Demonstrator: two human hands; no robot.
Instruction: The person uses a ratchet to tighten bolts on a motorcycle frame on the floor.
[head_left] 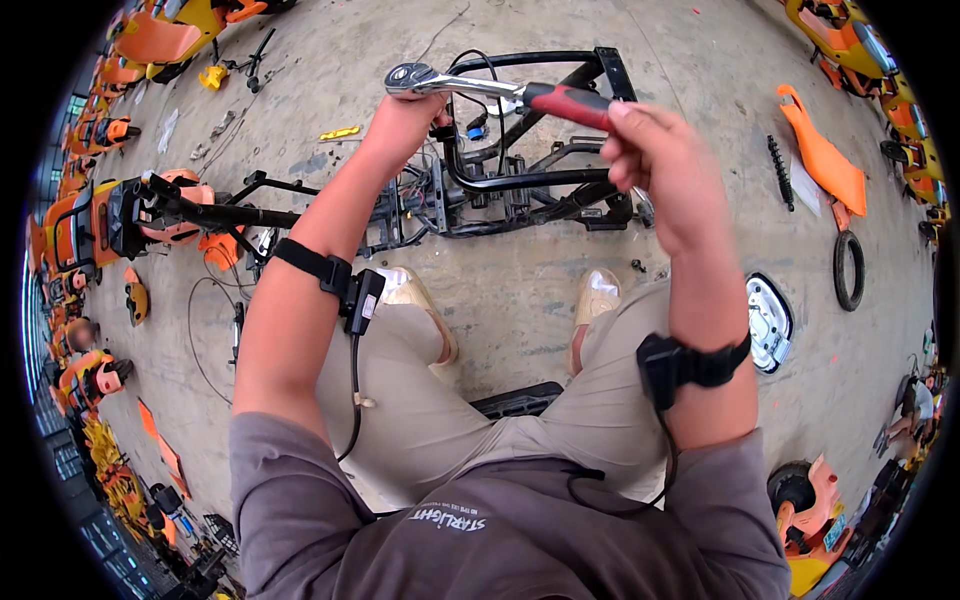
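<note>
A ratchet wrench [478,86] with a chrome head and a red and black handle lies across the top of a black tubular vehicle frame. My left hand [405,125] is closed at the wrench's head, its fingers partly hidden beneath it. At the handle's end, my right hand [655,150] grips with the thumb on top and the fingers curled; it is slightly blurred. Below both hands, the black frame [530,183] rests on the floor with wires and brackets in its middle. What the wrench's head sits on is hidden.
Black handlebar tubing [225,212] extends left from the frame. An orange body panel [825,155], a black shock absorber [780,172] and a small tyre [849,270] lie to the right. A white and black part [770,323] is by my right forearm. Orange and yellow scooters line both sides.
</note>
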